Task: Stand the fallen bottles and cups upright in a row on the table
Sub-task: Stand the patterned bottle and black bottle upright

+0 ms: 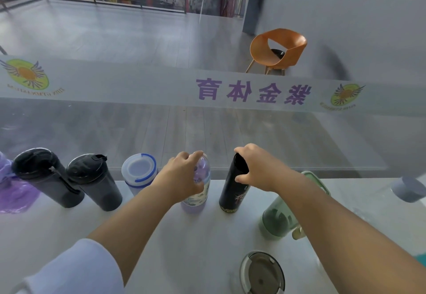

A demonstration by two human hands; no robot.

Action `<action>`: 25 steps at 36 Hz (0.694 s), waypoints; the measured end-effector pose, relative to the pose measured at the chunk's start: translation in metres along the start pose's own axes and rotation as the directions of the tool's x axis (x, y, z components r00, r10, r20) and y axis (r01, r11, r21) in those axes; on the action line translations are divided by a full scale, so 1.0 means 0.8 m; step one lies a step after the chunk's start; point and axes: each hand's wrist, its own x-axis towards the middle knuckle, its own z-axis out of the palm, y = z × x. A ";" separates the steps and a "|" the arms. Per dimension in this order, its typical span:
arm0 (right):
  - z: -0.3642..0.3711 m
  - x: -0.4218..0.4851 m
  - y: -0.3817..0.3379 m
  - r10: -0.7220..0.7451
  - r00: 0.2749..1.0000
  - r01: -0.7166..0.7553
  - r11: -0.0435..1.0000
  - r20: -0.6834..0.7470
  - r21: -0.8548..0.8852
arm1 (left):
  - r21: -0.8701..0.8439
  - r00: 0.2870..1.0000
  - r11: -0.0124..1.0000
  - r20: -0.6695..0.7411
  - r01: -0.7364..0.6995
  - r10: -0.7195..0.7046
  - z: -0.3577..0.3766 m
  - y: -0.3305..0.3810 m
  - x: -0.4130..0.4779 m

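Purple bottle (195, 202) stands on the white table (207, 247). The left hand (182, 175) is wrapped round its upper half, fingers curled over the clear top. Just right of that hand, the black bottle (231, 193) stands upright with the right hand (255, 169) clasped on its top, thumb on the near side. Left of the left hand are a white cup (139, 171) with a blue-edged lid, then two black tumblers (94, 184), all standing. Under the right forearm is a green cup (277, 218); whether it is tilted, I cannot tell. Far right of the right hand is a grey cup (408, 188).
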 end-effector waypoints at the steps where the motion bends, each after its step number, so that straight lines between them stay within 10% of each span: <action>1: 0.000 0.000 0.001 0.004 1.000 -0.004 1.000 0.003 -0.003 | 0.005 1.000 1.000 0.006 0.002 -0.002 0.000 0.000 0.001; 17: -0.008 -0.006 0.007 -0.010 1.000 0.010 1.000 0.026 -0.019 | 0.103 0.996 0.995 0.083 0.007 -0.016 -0.013 0.010 -0.004; 25: -0.033 -0.039 0.006 -0.087 0.971 0.084 0.996 -0.221 -0.022 | 0.133 1.000 0.991 -0.017 -0.018 0.020 -0.040 0.034 -0.036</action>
